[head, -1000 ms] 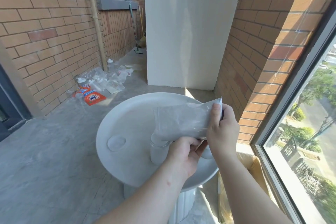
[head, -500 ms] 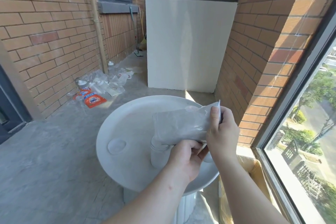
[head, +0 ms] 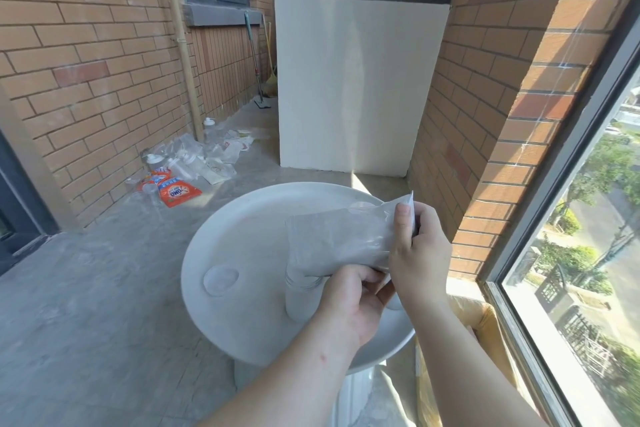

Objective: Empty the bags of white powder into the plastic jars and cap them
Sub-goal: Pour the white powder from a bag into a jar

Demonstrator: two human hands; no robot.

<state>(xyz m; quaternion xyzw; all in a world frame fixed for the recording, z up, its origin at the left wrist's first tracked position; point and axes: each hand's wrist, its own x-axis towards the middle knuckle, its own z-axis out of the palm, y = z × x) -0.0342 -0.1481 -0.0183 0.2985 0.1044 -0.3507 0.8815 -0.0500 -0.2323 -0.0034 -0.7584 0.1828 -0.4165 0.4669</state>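
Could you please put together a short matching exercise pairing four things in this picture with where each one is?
Things:
1. bag of powder
2. plastic jar
3. clear lid
4. orange pouch

Places:
a. on the floor by the brick wall
b. upright on the round table, under the bag's mouth
c. held tilted above the table
d. flat on the table, left of the jar

Pairs: 1-c, 2-b, 3-d, 4-a.

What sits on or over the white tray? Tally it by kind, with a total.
Powder bag: 1
Plastic jar: 1
Clear lid: 2
Total: 4
A round shape beside the jar is mostly hidden, so it is left out.
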